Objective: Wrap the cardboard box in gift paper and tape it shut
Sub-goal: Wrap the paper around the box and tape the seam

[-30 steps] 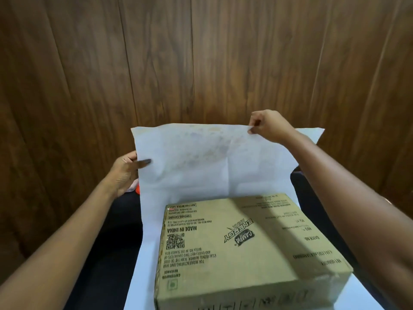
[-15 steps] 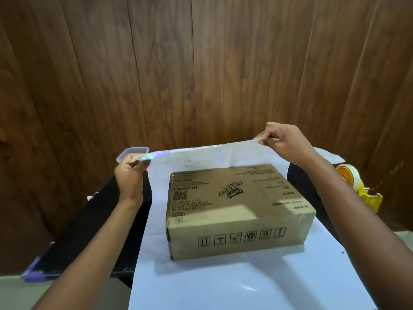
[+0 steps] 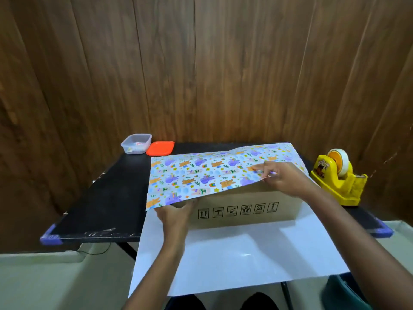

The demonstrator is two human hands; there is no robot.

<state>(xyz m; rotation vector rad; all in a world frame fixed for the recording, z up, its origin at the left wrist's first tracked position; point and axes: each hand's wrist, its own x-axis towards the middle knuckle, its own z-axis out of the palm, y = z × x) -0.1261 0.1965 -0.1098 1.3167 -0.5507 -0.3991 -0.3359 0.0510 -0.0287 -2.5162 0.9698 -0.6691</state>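
Head view: gift paper (image 3: pixel 201 177) laid over the cardboard box (image 3: pixel 245 198), edge pinched by left hand (image 3: pixel 176 213) at the box's front left corner, by right hand (image 3: pixel 288 181) near its front right.

On table (image 3: pixel 107 198): cardboard box (image 3: pixel 245 205) under gift paper (image 3: pixel 201 177); tape dispenser (image 3: pixel 337 182) right; container (image 3: pixel 136 143) (lid (image 3: pixel 160 148) beside) behind left.

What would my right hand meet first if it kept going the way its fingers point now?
The gift paper: the right hand, pinching its edge, points left and away across the top of the cardboard box, where that paper lies. Farther on, depth is unclear.
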